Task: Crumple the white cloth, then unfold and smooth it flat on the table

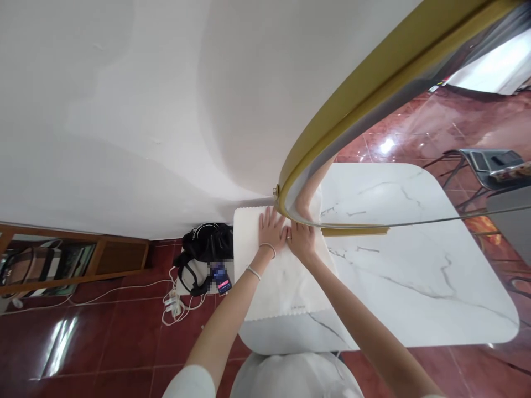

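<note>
A white cloth [286, 282] with scalloped edges lies spread on the white marble-patterned table [415, 298]. My left hand [271, 229] rests flat on its upper part, fingers spread, with two bracelets at the wrist and forearm. My right hand [302, 240], wearing a ring, lies palm down on the cloth beside it, the thumbs almost meeting. Its fingertips reach the lower rim of a gold-framed mirror [332, 119] and are partly hard to make out there. Nothing shows held in either hand. The mirror reflects my right arm and the tabletop.
A gold bar [354, 231] lies along the mirror's foot. The white wall [145, 110] rises close beyond the cloth. At left on the floor are a black bag [207, 243], a lit phone [224, 284], a power strip [172, 304] with cables and a wooden cabinet [120, 260].
</note>
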A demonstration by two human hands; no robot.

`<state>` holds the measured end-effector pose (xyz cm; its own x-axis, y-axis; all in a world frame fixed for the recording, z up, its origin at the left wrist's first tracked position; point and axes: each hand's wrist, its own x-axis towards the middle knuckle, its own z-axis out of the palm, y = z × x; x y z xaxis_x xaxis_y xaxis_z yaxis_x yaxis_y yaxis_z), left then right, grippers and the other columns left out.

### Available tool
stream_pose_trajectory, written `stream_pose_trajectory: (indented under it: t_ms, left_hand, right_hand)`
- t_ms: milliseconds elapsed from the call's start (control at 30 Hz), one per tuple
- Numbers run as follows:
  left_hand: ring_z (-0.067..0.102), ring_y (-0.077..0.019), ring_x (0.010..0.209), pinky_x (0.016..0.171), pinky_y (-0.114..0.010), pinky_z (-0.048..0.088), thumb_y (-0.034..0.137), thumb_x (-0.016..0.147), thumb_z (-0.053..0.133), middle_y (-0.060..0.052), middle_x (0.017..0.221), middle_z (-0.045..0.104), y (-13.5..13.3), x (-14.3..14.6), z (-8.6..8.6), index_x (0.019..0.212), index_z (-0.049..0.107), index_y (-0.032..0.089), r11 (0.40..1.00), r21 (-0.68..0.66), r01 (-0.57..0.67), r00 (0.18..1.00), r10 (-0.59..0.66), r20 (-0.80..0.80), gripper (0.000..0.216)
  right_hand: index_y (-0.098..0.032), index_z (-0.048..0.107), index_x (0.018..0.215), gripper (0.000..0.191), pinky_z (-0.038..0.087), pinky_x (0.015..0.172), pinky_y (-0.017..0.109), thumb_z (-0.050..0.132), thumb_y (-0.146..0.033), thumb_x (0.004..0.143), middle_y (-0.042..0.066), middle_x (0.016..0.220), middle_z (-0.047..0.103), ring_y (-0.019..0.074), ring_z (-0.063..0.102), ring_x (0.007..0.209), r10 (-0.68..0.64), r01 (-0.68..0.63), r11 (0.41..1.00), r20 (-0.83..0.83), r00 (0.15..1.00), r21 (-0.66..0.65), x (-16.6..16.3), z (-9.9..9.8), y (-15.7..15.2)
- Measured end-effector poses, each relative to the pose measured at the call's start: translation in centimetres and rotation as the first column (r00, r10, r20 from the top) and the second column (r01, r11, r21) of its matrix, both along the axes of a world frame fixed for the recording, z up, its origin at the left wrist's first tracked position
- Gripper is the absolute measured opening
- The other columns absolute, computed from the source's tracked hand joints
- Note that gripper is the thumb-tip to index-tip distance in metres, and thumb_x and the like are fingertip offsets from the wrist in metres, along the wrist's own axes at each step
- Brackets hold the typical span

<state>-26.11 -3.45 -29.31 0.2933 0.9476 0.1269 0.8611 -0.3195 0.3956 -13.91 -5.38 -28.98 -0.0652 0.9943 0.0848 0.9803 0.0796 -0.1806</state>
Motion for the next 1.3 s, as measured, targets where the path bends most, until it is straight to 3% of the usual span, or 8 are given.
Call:
stream_pose_trajectory:
  t_ms: [167,333,500,667,833,1033,1133,1300]
  left_hand:
    - [0.021,-0.0291,0.144,0.119,-0.058,0.008,0.032,0.095,0.036,-0.005,0.154,0.033,1.3,-0.6,0.4,0.139,0.045,0.025,0.997,-0.073,-0.018,0.999,0.015,-0.038,0.045]
    - [0.020,-0.0284,0.145,0.116,-0.055,0.016,0.040,0.094,0.040,-0.010,0.158,0.022,-3.9,-3.3,1.0,0.144,0.039,0.026,0.965,-0.009,-0.262,0.960,0.260,-0.101,0.051]
    - [0.026,-0.0282,0.142,0.111,-0.048,0.027,0.044,0.091,0.048,-0.012,0.155,0.028,-8.1,-4.1,1.7,0.144,0.039,0.025,0.964,0.008,-0.264,0.953,0.263,-0.150,0.057]
    - [0.034,-0.0329,0.136,0.108,-0.053,0.029,0.059,0.084,0.051,-0.018,0.147,0.040,-5.3,-3.5,1.8,0.147,0.032,0.014,0.956,-0.062,-0.286,0.944,0.270,-0.189,0.080]
    - [0.017,-0.0306,0.145,0.117,-0.055,0.011,0.054,0.091,0.042,-0.015,0.155,0.027,-1.2,-3.4,1.2,0.146,0.033,0.014,0.970,0.003,-0.243,0.954,0.240,-0.180,0.068]
    - [0.026,-0.0286,0.143,0.116,-0.054,0.016,0.045,0.094,0.038,-0.015,0.152,0.033,0.9,-3.3,0.7,0.145,0.035,0.017,0.971,-0.019,-0.237,0.958,0.230,-0.173,0.059]
    - [0.021,-0.0282,0.145,0.117,-0.052,0.017,0.040,0.095,0.039,-0.015,0.156,0.026,-1.3,-3.9,0.7,0.146,0.035,0.017,0.971,-0.002,-0.239,0.960,0.236,-0.153,0.056]
    - [0.014,-0.0282,0.146,0.116,-0.049,0.021,0.035,0.095,0.041,-0.013,0.158,0.016,-10.5,-5.4,1.3,0.148,0.030,0.019,0.979,0.044,-0.200,0.966,0.204,-0.160,0.056]
  right_hand:
    - [-0.007,0.061,0.118,0.043,0.040,0.093,0.051,0.031,-0.028,0.095,0.022,0.109,0.066,0.0346,0.056,0.110,-0.042,0.042,0.999,0.006,0.999,-0.018,-0.1,0.0,1.8]
    - [-0.008,0.047,0.136,0.047,0.026,0.110,0.048,0.032,-0.028,0.097,0.016,0.137,0.052,0.0287,0.039,0.133,0.062,-0.062,0.996,0.001,0.998,0.057,1.2,0.1,-1.9]
    - [-0.008,0.022,0.150,0.058,0.020,0.114,0.048,0.033,-0.017,0.093,0.016,0.149,0.037,0.0254,0.025,0.142,0.161,-0.159,0.968,0.008,0.987,0.193,1.8,-0.2,-5.7]
    - [-0.017,0.039,0.144,0.057,0.022,0.112,0.047,0.040,-0.016,0.087,0.013,0.150,0.035,0.0292,0.026,0.141,0.250,-0.250,0.967,-0.003,0.968,0.055,0.3,0.9,-3.3]
    - [-0.020,0.045,0.140,0.049,0.038,0.097,0.044,0.039,-0.029,0.093,0.016,0.134,0.053,0.0314,0.049,0.121,0.076,-0.080,0.994,-0.041,0.996,-0.080,-1.6,1.2,1.0]
    - [-0.010,0.051,0.132,0.045,0.040,0.092,0.042,0.031,-0.027,0.096,0.021,0.123,0.059,0.0298,0.056,0.111,0.059,-0.059,0.998,-0.090,0.994,0.006,-2.1,0.1,2.6]
    - [-0.011,0.054,0.129,0.042,0.039,0.097,0.044,0.032,-0.023,0.095,0.019,0.127,0.057,0.0285,0.050,0.119,0.131,-0.118,0.988,-0.135,0.982,0.100,-1.7,-0.3,1.1]
    - [-0.016,0.061,0.119,0.035,0.043,0.097,0.042,0.038,-0.015,0.092,0.012,0.122,0.061,0.0245,0.049,0.116,0.288,-0.240,0.942,-0.201,0.936,0.234,-0.8,-0.6,-4.4]
